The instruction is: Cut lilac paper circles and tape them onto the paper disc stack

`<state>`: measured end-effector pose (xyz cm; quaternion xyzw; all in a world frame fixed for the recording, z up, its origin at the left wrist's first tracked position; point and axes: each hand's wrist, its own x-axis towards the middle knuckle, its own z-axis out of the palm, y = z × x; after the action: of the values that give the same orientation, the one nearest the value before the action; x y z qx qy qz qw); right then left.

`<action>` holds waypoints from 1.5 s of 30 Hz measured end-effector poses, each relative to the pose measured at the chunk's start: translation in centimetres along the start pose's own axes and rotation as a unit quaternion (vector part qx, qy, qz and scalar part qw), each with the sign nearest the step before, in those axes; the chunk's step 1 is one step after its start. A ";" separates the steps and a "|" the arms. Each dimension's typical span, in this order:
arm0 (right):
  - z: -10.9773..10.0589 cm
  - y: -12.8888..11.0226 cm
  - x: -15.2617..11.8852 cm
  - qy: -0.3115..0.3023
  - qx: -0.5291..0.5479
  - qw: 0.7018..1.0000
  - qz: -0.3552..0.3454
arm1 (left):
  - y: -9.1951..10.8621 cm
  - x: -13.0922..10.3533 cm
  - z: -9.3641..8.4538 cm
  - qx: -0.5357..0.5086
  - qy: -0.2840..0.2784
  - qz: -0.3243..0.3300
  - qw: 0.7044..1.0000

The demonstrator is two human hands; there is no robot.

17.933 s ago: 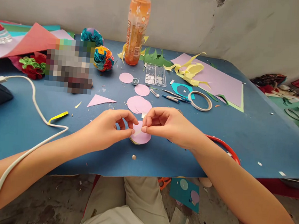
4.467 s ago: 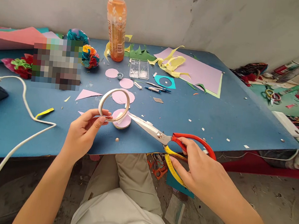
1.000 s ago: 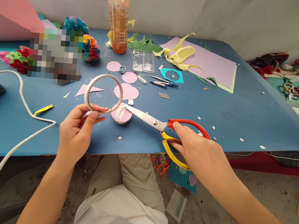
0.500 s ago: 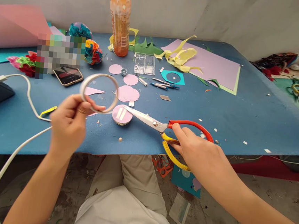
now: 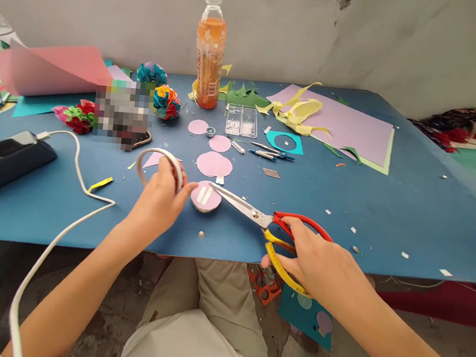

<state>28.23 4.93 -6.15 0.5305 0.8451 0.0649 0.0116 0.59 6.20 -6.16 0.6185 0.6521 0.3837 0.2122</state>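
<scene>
My left hand (image 5: 159, 196) grips a roll of white tape (image 5: 177, 170), held upright above the blue table. Its thumb points out toward a small stack of round lilac paper pieces (image 5: 199, 202) with two white strips on top. From the right, my right hand (image 5: 314, 257) holds scissors (image 5: 249, 210) by their red and yellow handles. The scissor blades look closed, and their tips lie at the upper edge of the lilac stack. Just behind are more lilac paper circles (image 5: 214, 164), with a small white piece of tape (image 5: 220, 180) at their front edge.
An orange drink bottle (image 5: 209, 59) stands near the wall. Beside it lie a clear case (image 5: 242, 121), pens (image 5: 264, 155) and yellow paper scraps (image 5: 297, 114). At left are a dark device (image 5: 10, 161) with a white cable (image 5: 81, 170), and ruffled paper flowers (image 5: 167, 103).
My left hand has moved right with the tape roll, turning it, and its thumb now reaches toward the lilac stack. The scissors stay near the stack. The camera view has tilted up and shifted left.
</scene>
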 end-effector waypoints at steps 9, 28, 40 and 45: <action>0.1 0.9 0.8 -0.027 0.010 0.998 0.049 | 1.4 1.5 0.5 0.100 -0.154 -0.051 0.982; 1.0 1.4 -1.3 0.066 0.144 0.970 0.187 | 4.8 3.5 -3.4 -0.362 -0.125 -0.056 0.922; 1.3 0.2 -1.4 0.131 0.135 0.960 0.208 | 4.2 2.1 0.5 -0.480 -0.219 -0.077 0.846; 1.2 -0.1 -1.4 0.120 0.131 0.962 0.206 | 4.1 1.8 1.0 -0.468 -0.240 -0.056 0.848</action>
<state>28.84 3.72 -7.43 0.6781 0.7140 0.0179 -0.1734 3.67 7.98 -3.27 0.4807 0.3575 0.4709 0.6476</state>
